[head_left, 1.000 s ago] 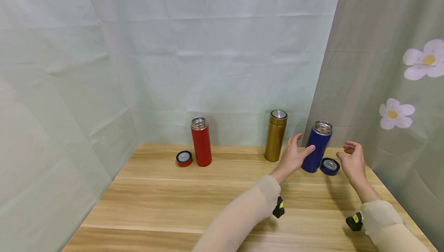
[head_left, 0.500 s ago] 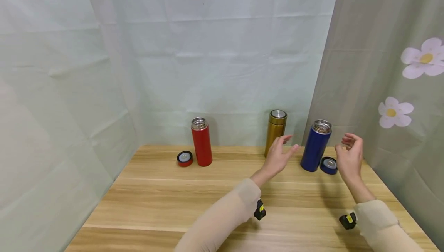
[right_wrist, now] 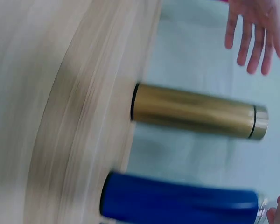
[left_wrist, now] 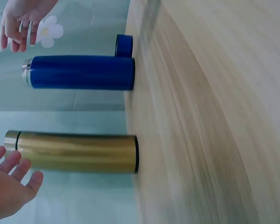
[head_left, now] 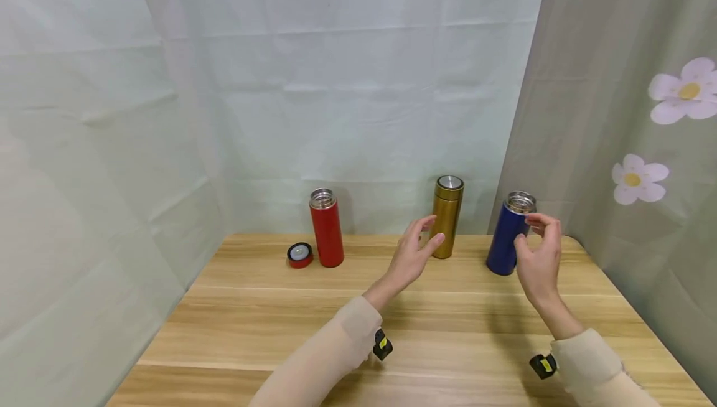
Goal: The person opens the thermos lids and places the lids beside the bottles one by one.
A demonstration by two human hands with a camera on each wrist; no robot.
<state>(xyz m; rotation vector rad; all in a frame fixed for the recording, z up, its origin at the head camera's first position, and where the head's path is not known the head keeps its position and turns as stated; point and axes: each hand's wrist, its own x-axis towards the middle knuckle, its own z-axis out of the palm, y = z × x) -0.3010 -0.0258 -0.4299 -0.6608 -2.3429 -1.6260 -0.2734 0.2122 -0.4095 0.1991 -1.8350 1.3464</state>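
A gold thermos bottle (head_left: 448,220) with its lid on stands upright toward the back of the table. My left hand (head_left: 411,254) hovers just left of it, fingers relaxed and holding nothing. To the right stands an uncapped blue thermos bottle (head_left: 506,242), its steel mouth showing. In front of that bottle my right hand (head_left: 542,264) hangs in the air with loosely bent fingers and nothing in them. The blue lid (left_wrist: 124,45) lies beside the blue bottle in the left wrist view; my right hand hides it in the head view.
An uncapped red thermos bottle (head_left: 327,229) stands at the left rear, its red lid (head_left: 299,255) lying upside down next to it. Pale cloth (head_left: 358,83) hangs behind the wooden table (head_left: 313,320), and a flowered curtain (head_left: 610,114) hangs on the right.
My left hand has drawn away from the blue bottle and moved left past the gold bottle. My right hand has shifted left, across the front of the blue bottle. The bottles stay put.
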